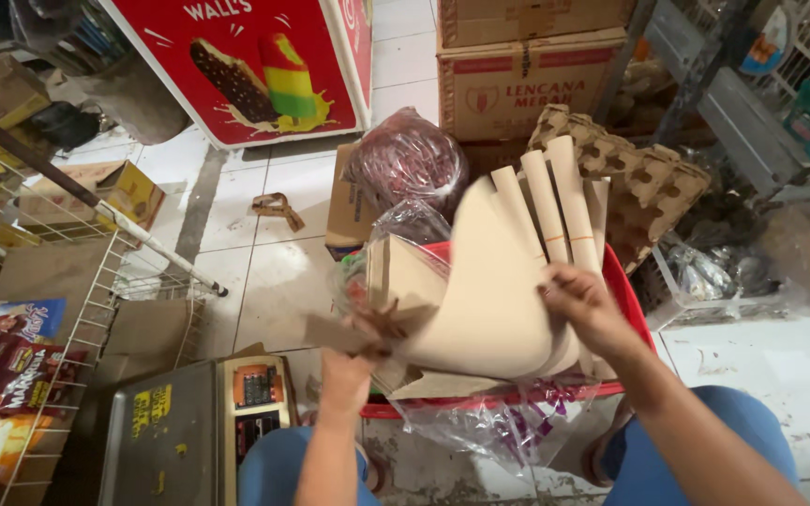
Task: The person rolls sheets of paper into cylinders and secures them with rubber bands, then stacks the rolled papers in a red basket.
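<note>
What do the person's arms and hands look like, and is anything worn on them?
Both forearms are bare, with no sleeves in view. The left hand and right hand wear no gloves; no watch or ring shows. Blue trousers cover the knees below the arms.

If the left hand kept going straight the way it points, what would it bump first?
Probably the curved brown paper sheet that the left hand already pinches at its corner; beyond that lies the red basket, though depth is hard to judge.
</note>
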